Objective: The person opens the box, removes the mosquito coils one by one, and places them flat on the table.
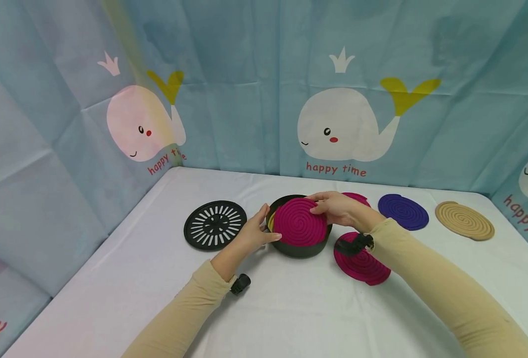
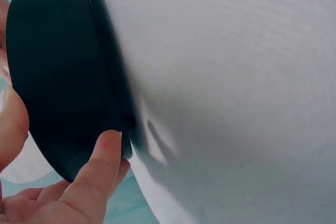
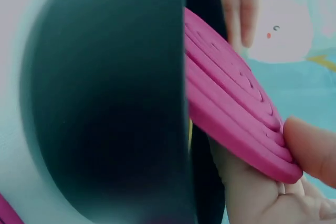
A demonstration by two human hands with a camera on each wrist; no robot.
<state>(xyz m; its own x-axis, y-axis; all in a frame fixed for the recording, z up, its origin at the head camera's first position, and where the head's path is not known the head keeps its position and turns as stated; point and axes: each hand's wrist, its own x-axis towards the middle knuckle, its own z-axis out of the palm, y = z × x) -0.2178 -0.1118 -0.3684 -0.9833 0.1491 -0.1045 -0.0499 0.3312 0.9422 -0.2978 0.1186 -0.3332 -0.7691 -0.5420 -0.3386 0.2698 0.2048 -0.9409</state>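
A round black container (image 1: 302, 251) stands on the table, with part of a yellow piece (image 1: 271, 222) visible inside. My right hand (image 1: 337, 208) pinches a magenta spiral coaster (image 1: 301, 223) by its right edge. That coaster is tilted over the container's opening; in the right wrist view, the thumb lies on its ridged face and fingers are beneath. At the container's left side, my left hand (image 1: 251, 232) holds the wall, its thumb reaching over the front rim close to the coaster. The left wrist view shows a finger against the dark outer wall (image 2: 60, 77).
A slotted black disc (image 1: 216, 225) lies left of the container. Another magenta coaster (image 1: 363, 261) sits under the right wrist, and one more (image 1: 357, 198) is partly hidden behind the right hand. Farther right are a purple coaster (image 1: 402, 212) and a tan one (image 1: 464, 220).
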